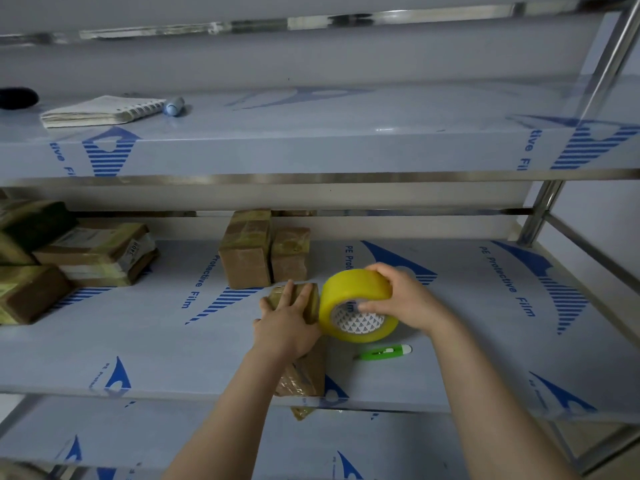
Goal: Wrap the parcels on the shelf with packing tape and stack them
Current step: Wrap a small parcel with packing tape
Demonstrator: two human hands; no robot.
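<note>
A long brown parcel (304,372) lies on the middle shelf (173,348), running from the front edge toward the back. My left hand (287,323) presses flat on its top with straight fingers. My right hand (405,299) grips a yellow tape roll (353,296), thumb in the core, held right against the parcel's right side. Two taped parcels (247,251) stand upright side by side just behind it. Several taped parcels (93,252) are piled at the left end of the shelf.
A green utility knife (382,352) lies on the shelf just right of the parcel. The upper shelf holds a spiral notebook (100,110), a blue marker (174,105) and a dark object (17,97). A steel post (540,213) stands at the right.
</note>
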